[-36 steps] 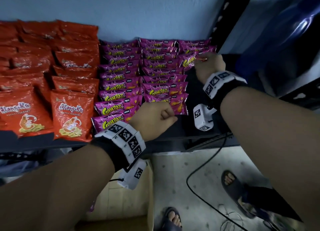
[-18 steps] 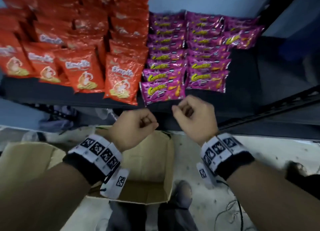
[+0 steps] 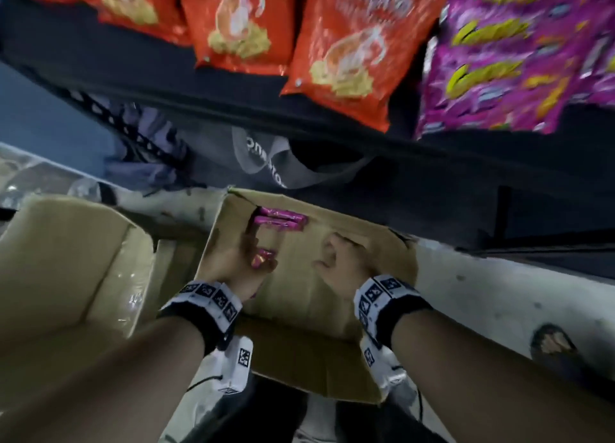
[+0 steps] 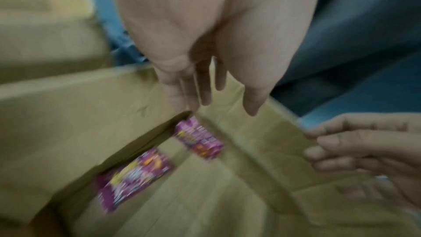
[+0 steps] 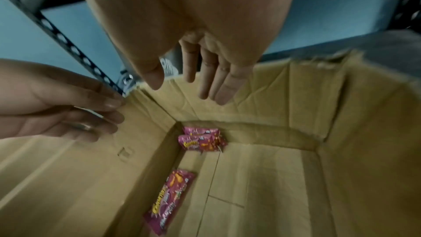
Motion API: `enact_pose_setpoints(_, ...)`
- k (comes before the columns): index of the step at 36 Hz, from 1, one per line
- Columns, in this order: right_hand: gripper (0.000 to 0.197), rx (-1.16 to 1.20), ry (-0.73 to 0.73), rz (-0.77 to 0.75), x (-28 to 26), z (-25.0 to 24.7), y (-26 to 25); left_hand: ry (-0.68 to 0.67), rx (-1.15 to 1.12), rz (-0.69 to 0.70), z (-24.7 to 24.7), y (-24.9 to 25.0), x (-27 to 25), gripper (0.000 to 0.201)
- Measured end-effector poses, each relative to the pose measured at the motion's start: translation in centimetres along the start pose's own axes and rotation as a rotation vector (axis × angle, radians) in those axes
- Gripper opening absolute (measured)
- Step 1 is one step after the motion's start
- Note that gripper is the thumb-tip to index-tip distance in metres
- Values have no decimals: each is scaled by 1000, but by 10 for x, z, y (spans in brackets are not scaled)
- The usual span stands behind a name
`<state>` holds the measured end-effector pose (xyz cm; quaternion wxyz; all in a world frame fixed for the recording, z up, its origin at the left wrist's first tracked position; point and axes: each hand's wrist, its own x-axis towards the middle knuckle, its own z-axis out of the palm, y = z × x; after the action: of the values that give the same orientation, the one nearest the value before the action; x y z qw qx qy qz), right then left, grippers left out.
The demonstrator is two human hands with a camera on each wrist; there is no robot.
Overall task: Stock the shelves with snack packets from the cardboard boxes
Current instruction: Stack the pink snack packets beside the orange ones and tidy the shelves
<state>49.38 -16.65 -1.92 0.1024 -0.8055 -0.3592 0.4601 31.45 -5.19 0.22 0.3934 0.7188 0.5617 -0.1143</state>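
Observation:
An open cardboard box (image 3: 366,243) stands on the floor below the shelf (image 3: 233,106). Three purple snack packets lie at its bottom: two stacked in the far left corner (image 3: 281,221) (image 5: 200,141) and one along the left wall (image 5: 170,197) (image 4: 134,176). Both hands reach down into the box's mouth with fingers extended and hold nothing. My left hand (image 3: 248,254) (image 4: 214,96) hangs over the left wall above the packets, apart from them. My right hand (image 3: 336,259) (image 5: 182,86) is in the middle of the opening.
On the shelf, orange packets (image 3: 342,50) lie beside purple ones (image 3: 515,60). A second cardboard box (image 3: 66,259) stands to the left. A grey bag (image 3: 266,156) sits under the shelf. A sandalled foot (image 3: 552,346) is on the floor at right.
Both hands have dropped from shelf height into the box and gone from fists to extended fingers. The view has tilted down from the shelf to the box.

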Motion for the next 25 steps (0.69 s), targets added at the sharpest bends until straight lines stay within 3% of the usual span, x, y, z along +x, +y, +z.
enact_pose_setpoints(3,49,-31,9,-55,44,32,7,-39,63,-120,35,-30,38,42)
enact_pose_setpoints(7,46,-21,27,-148,110,76,15,15,86,-249,86,-85,95,56)
enact_pose_setpoints(11,53,-184,30,-249,171,110,22,13,38,-253,124,-136,139,78)
enact_pose_setpoints(14,50,-392,99,-332,200,125,26,-75,29,-259,136,-153,160,85)
enact_pose_setpoints(16,45,-491,135,-341,213,137,29,-65,35,-261,143,-164,171,82)
enact_pose_setpoints(18,47,-552,149,-299,220,148,32,-67,16,-266,150,-174,178,91)
enact_pose_setpoints(19,48,-561,168,-270,224,153,35,-71,13,-291,154,-175,180,91)
enact_pose_setpoints(22,43,-552,228,-208,236,165,40,-44,81,-350,169,-178,190,65)
enact_pose_setpoints(25,37,-477,221,-198,241,172,46,-75,141,-399,177,-172,191,65)
